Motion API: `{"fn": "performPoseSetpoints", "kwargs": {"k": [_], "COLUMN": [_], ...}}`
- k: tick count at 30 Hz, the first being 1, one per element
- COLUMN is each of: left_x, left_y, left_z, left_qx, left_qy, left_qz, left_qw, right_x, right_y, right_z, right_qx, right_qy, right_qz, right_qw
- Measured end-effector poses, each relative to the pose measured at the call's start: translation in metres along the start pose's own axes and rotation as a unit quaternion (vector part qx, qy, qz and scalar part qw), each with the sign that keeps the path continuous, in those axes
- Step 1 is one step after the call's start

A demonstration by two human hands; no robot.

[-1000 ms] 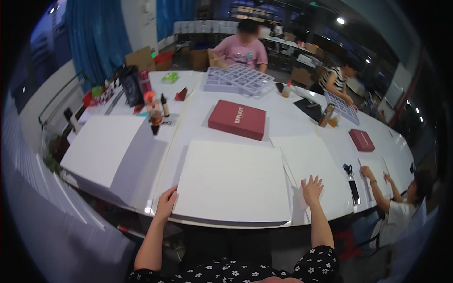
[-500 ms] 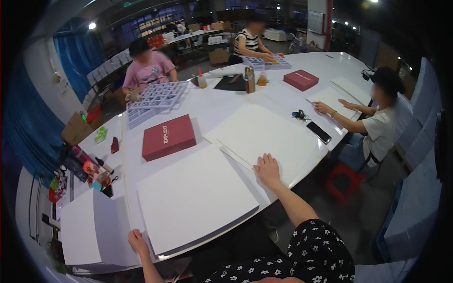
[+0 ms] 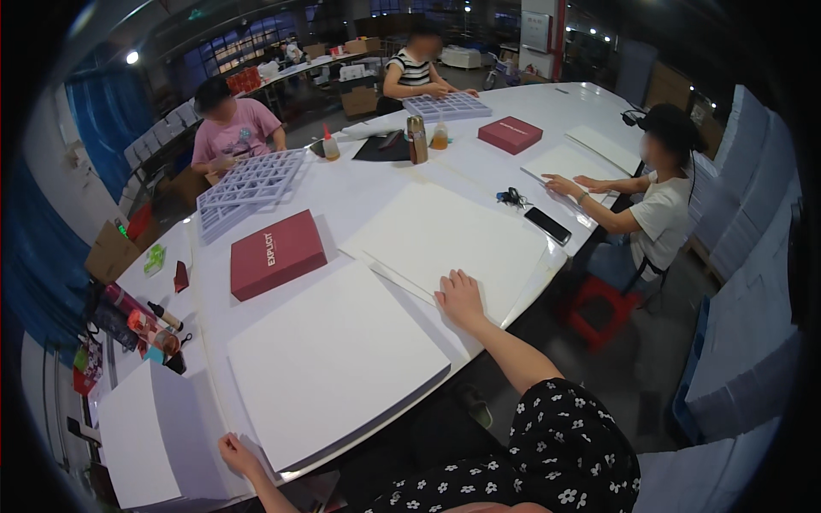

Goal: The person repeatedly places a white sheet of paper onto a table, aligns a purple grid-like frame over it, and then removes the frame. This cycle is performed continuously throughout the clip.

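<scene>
Left hand [image 3: 237, 451]: we find it at the near edge of the worktop [image 3: 359, 184], fingers loosely curled, in the gap between the broad white slab [image 3: 338, 359] and the tall white stack [image 3: 128, 436]; whether it grips anything we cannot tell.
Right hand [image 3: 460, 299]: palm down, fingers extended and slightly parted, resting on the near left part of the thin white sheets [image 3: 462, 239].
Broad white slab: flat on the worktop between the two hands, its near side close to the worktop's edge; we see its thickness along that side.
Thin white sheets: flat, to the right of the slab, overlapping at slightly different angles.
Tall white stack: upright at the left end of the worktop, well above the slab in height.
Larger red box [image 3: 278, 254]: closed, pale lettering on its lid, just beyond the slab.
Phone and keys: we note a black phone [image 3: 547, 225] to the right of the sheets, with keys [image 3: 513, 197] just beside it.
Far side: a co-worker in pink [image 3: 235, 132] sits behind pale divided trays [image 3: 252, 188], the upper one askew.
Right side: a co-worker in a white shirt [image 3: 667, 197] has both hands at other white sheets; a smaller red box [image 3: 510, 134] lies beyond.
</scene>
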State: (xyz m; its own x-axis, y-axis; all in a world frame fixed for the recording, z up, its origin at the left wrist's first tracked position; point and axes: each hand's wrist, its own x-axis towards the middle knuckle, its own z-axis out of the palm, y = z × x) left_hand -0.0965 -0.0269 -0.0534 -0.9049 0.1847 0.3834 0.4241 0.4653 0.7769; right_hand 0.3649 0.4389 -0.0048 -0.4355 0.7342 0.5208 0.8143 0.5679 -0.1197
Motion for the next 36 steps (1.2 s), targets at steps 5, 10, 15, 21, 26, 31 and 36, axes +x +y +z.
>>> {"fn": "performPoseSetpoints", "kwargs": {"k": [5,10,15,21,26,31,36], "left_x": [-0.008,-0.007,-0.01,-0.014,-0.011,-0.012,-0.013], "left_y": [0.015,0.012,0.025,0.042,0.039,0.036,0.034], "left_z": [0.003,0.001,0.006,0.003,-0.001,0.0,0.002], "left_qx": [-0.003,0.036,0.164,0.209,0.217,0.246,0.266], "left_qy": [0.029,0.003,-0.004,-0.02,-0.04,-0.042,-0.041], "left_qz": [0.035,0.024,0.066,0.056,0.054,0.07,0.075], "left_qw": [0.999,0.999,0.984,0.976,0.974,0.966,0.96], "right_x": [-0.002,-0.001,-0.003,-0.001,-0.002,-0.002,-0.002], "right_y": [0.002,-0.001,0.006,0.005,0.003,0.002,0.002], "right_z": [-0.003,-0.002,0.003,0.004,0.004,0.002,0.001], "right_qx": [0.003,0.013,0.002,0.007,0.012,0.007,0.004], "right_qy": [-0.004,-0.004,0.005,-0.005,0.012,0.01,0.004], "right_qz": [0.009,0.009,0.01,0.013,0.009,0.008,0.011], "right_qw": [1.0,1.0,1.0,1.0,1.0,1.0,1.0]}}
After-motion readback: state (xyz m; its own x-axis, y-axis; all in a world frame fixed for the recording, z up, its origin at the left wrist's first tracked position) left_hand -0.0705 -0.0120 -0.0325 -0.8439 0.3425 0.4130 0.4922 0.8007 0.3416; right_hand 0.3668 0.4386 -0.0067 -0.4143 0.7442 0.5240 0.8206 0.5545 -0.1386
